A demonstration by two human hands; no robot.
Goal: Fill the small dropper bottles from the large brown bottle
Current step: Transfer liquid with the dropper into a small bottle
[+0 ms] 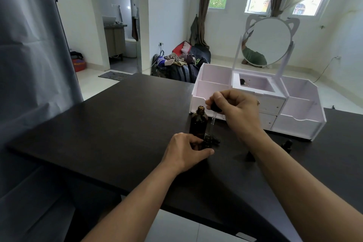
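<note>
The large brown bottle [198,122] stands upright and uncapped on the dark table [110,124]. Just in front of it, my left hand [184,153] grips a small dark dropper bottle [208,142], which is partly hidden by my fingers. My right hand [237,110] pinches the black rubber bulb of a dropper [214,113]; its clear glass tube points down over the small bottle's mouth, right beside the large bottle. Another small dark dropper bottle [287,145] lies on the table to the right, past my right forearm.
A white vanity organiser [294,122] with open compartments, drawers and a round cat-ear mirror [269,41] stands at the table's back right, close behind my right hand. A small dark cap [249,157] sits beside my right forearm. A grey curtain [29,65] hangs at the left.
</note>
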